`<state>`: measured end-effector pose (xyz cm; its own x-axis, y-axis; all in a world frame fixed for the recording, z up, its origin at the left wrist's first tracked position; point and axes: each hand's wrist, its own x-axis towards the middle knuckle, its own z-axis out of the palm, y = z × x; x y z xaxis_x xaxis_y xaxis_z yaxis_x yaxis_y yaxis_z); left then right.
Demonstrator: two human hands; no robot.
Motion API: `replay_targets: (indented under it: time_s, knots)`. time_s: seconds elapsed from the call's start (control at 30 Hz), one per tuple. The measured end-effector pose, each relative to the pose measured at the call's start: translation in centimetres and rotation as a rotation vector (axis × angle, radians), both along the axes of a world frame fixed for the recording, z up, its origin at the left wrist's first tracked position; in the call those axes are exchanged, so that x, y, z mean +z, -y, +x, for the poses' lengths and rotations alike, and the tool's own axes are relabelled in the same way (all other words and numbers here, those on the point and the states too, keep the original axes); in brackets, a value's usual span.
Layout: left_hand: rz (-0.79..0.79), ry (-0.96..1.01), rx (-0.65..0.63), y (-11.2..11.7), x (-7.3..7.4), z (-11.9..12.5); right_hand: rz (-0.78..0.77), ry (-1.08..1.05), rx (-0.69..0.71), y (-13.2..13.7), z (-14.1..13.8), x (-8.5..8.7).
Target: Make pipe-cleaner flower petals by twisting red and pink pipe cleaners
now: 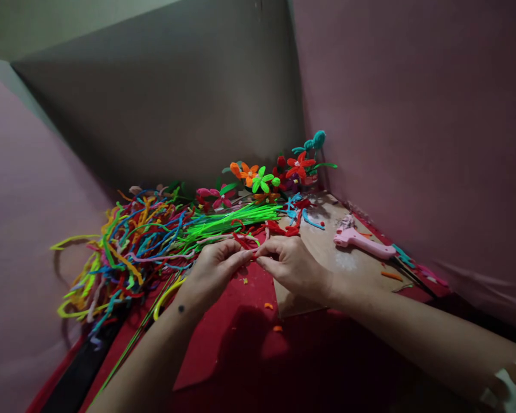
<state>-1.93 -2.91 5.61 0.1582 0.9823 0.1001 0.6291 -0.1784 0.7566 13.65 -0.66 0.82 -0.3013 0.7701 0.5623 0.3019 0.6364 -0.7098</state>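
My left hand [218, 269] and my right hand [289, 265] meet fingertip to fingertip above the red table top. Both are closed in a pinch on a short red pipe cleaner [253, 256], mostly hidden by the fingers. Just beyond the fingertips lie bent red pipe cleaner pieces [284, 229]. A bundle of bright green pipe cleaners [241, 217] is behind my left hand. To its left spreads a tangled heap of many-coloured pipe cleaners [141, 241].
A pink glue gun [361, 241] rests on a brown board [327, 269] at the right, its cord running toward the right wall. Pipe cleaner flowers [262, 179] stand at the back. Orange scraps [269, 306] lie on the red table top [223, 344]. Pink walls flank both sides.
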Motion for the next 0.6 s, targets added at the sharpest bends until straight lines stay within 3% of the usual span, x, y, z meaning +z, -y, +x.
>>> replay_targets:
  time_s: [0.17,0.23,0.4,0.6]
  knots:
    - [0.541,-0.4,0.014,0.4,-2.1,0.1,-0.067,-0.049,-0.014,0.0,-0.1,-0.3]
    - [0.642,-0.518,-0.03,0.5,-2.6,0.1,-0.069,-0.053,-0.003,0.0,-0.1,-0.4]
    - [0.567,-0.682,-0.125,0.4,-2.5,0.0,-0.039,0.007,0.024,-0.1,-0.2,-0.8]
    - [0.36,-0.379,-0.168,0.1,-1.1,0.1,0.132,-0.036,-0.07,-0.4,0.4,-0.2]
